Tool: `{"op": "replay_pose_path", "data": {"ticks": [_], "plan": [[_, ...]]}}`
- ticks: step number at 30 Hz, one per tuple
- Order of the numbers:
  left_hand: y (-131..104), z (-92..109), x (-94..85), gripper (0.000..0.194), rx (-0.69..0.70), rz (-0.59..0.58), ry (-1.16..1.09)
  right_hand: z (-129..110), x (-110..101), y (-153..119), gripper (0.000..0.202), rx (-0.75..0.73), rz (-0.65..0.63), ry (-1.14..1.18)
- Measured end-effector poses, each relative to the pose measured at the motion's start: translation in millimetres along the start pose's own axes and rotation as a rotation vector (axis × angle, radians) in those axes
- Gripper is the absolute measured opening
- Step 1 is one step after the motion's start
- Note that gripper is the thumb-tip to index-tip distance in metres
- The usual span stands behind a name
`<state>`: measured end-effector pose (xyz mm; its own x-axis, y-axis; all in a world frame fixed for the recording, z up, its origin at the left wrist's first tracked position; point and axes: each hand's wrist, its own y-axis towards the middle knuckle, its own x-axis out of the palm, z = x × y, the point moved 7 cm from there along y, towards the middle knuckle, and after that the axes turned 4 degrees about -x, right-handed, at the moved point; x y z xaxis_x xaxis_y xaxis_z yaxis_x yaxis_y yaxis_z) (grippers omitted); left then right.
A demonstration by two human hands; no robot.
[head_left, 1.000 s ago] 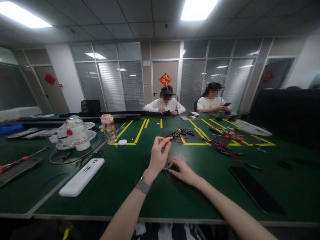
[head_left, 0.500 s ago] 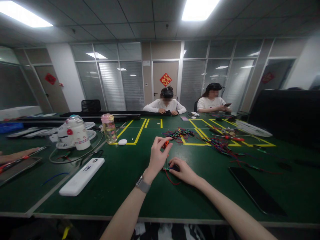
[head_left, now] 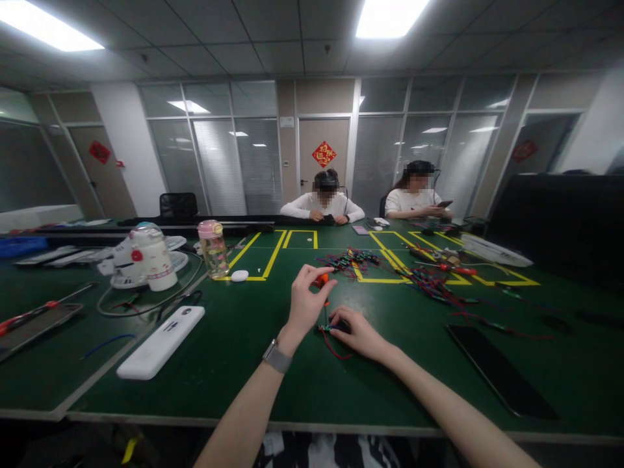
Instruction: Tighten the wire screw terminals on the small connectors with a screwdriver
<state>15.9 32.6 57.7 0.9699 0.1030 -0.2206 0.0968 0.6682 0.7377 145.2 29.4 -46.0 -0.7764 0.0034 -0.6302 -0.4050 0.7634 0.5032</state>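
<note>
My left hand [head_left: 308,300], with a watch on the wrist, has its thumb and fingers curled round the orange handle of a screwdriver [head_left: 324,279]. The screwdriver stands upright, and its thin shaft runs down to a small green circuit board [head_left: 324,329] on the table. My right hand [head_left: 361,335] rests on the tabletop and pinches the right side of that board, with its fingertips partly hidden. A red wire [head_left: 335,351] curves from the board toward me. Just beyond my hands lies a pile of similar wired boards [head_left: 351,261].
More wired boards [head_left: 433,284] spread to the right, near a black phone [head_left: 497,370]. On the left are a white power bank [head_left: 160,344], a pink-lidded bottle [head_left: 213,250] and a white bottle [head_left: 158,263]. Yellow tape marks the green table [head_left: 244,383]. Two people sit opposite.
Another person's hand at the left edge has gone out of view. My left fingers have shifted slightly on the screwdriver handle; my right hand stays put.
</note>
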Motion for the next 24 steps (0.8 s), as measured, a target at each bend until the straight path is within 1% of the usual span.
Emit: {"op": "replay_pose_path", "data": {"ticks": [3, 9, 12, 16, 19, 22, 24], "plan": [[-0.7, 1.5, -1.9, 0.017, 0.006, 0.026, 0.049, -0.5, 0.0, 0.3, 0.009, 0.001, 0.001, -0.003], [0.9, 0.1, 2.9, 0.034, 0.005, -0.086, 0.041, 0.9, 0.7, 0.5, 0.01, -0.003, -0.005, -0.006], [2.3, -1.2, 4.9, 0.036, 0.006, -0.135, 0.006, 0.7, 0.5, 0.3, 0.01, -0.01, -0.003, -0.003], [2.0, -2.9, 7.4, 0.036, -0.012, -0.153, -0.064, 0.3, 0.4, 0.4, 0.009, -0.008, -0.005, -0.004], [0.8, -3.2, 6.5, 0.033, -0.024, -0.113, -0.053, 0.5, 0.4, 0.6, 0.009, -0.001, -0.008, -0.006], [-0.3, 0.2, 0.9, 0.021, 0.01, -0.018, 0.054, 0.3, 0.5, 0.6, 0.009, 0.004, -0.011, -0.008], [-0.7, 1.3, -1.5, 0.017, 0.014, 0.015, 0.101, -0.2, 0.2, 0.6, 0.009, 0.003, -0.012, -0.009]]}}
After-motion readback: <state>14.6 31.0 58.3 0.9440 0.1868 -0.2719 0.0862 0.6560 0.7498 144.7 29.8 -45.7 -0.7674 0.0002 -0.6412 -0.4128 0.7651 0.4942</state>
